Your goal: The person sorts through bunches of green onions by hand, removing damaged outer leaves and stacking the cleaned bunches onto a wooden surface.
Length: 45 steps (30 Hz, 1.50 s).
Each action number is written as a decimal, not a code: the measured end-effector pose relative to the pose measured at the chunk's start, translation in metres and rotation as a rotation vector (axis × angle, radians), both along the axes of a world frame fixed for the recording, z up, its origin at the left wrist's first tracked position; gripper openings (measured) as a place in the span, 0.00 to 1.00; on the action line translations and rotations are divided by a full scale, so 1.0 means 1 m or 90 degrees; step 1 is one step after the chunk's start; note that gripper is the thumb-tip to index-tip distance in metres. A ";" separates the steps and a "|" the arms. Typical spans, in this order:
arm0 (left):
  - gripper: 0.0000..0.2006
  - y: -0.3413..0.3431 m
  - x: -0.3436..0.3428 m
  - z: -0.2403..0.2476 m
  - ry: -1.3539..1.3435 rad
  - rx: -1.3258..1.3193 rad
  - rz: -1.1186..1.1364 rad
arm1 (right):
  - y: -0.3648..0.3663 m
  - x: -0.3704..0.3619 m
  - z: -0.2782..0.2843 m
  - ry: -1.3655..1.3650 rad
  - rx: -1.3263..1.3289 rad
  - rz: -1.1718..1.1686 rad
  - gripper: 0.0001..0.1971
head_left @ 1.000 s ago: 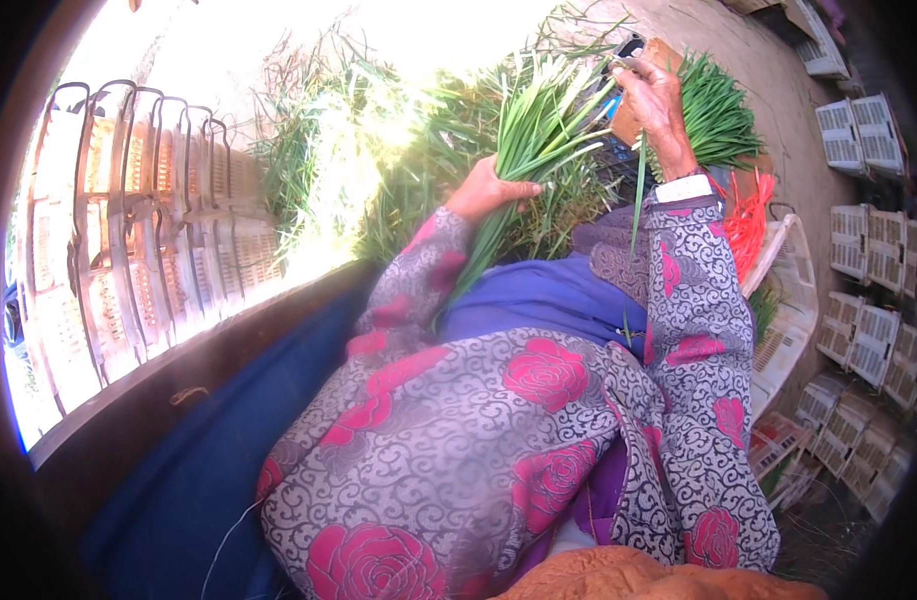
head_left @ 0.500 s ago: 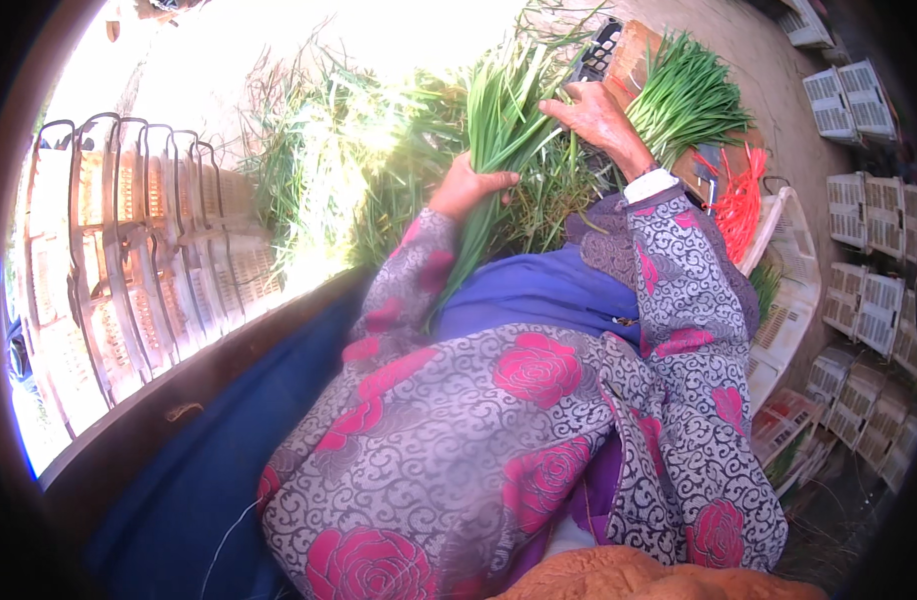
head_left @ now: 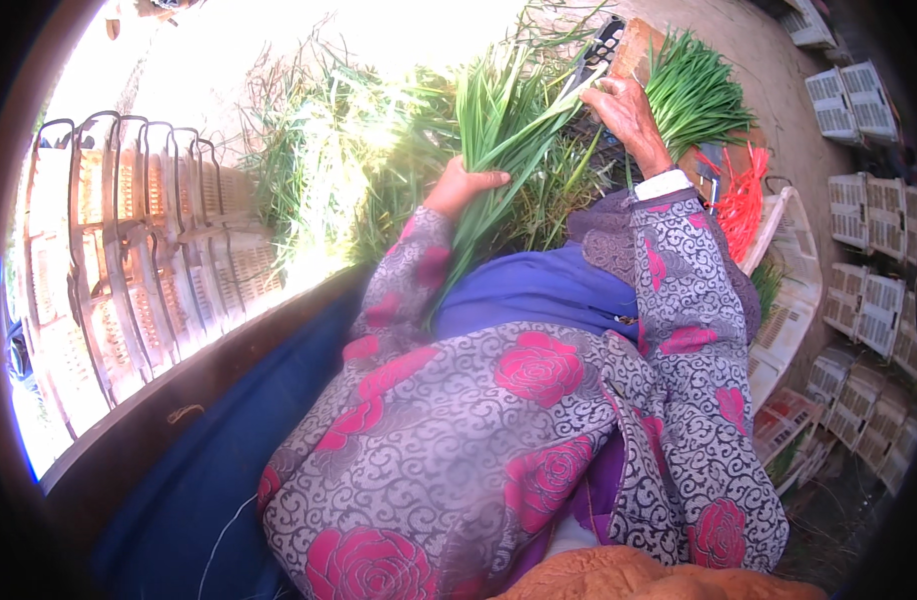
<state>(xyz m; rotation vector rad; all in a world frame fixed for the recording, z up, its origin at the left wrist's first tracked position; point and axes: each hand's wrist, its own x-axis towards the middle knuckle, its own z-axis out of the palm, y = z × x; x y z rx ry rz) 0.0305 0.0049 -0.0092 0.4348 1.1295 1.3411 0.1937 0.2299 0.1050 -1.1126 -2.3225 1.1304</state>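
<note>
My left hand (head_left: 462,187) is closed around a loose bunch of long green garlic chives (head_left: 491,125), its thumb lying across the stalks. The leaves fan out beyond the fist, and the other ends trail down toward my lap. Off to the right, my right hand (head_left: 629,122) pinches the tips of a few chive stalks (head_left: 559,115), which slant away from the bunch. A neat pile of chives (head_left: 694,95) lies just beyond my right wrist. Below both hands spreads a heap of loose grassy leaves (head_left: 359,150), partly washed out by sunlight.
A wooden board (head_left: 634,50) and a black perforated plastic piece (head_left: 603,45) are at the far right. Red ties (head_left: 742,205) hang beside my right forearm, near a pale crate (head_left: 794,250). Stacked crates (head_left: 144,250) stand at left; more crates (head_left: 884,215) line the right side.
My right hand has moved to the right, away from the bunch, drawing a few stalks out sideways. The left hand keeps its hold, with barely any shift.
</note>
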 end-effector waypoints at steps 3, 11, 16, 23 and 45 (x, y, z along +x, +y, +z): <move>0.18 0.000 -0.004 -0.003 0.016 0.003 0.029 | 0.007 0.005 0.017 0.099 -0.082 -0.032 0.14; 0.18 -0.009 -0.022 -0.002 0.041 0.007 0.049 | 0.008 -0.004 0.044 0.194 -0.131 -0.078 0.10; 0.22 -0.017 -0.029 -0.001 -0.042 0.033 0.102 | 0.029 0.012 0.070 0.408 -0.363 -0.112 0.06; 0.15 -0.046 -0.064 -0.078 -0.257 0.046 0.124 | 0.061 0.044 0.132 0.549 -0.494 0.059 0.08; 0.17 0.027 0.021 0.074 0.085 0.237 0.288 | -0.072 -0.027 0.002 0.240 -0.684 0.055 0.08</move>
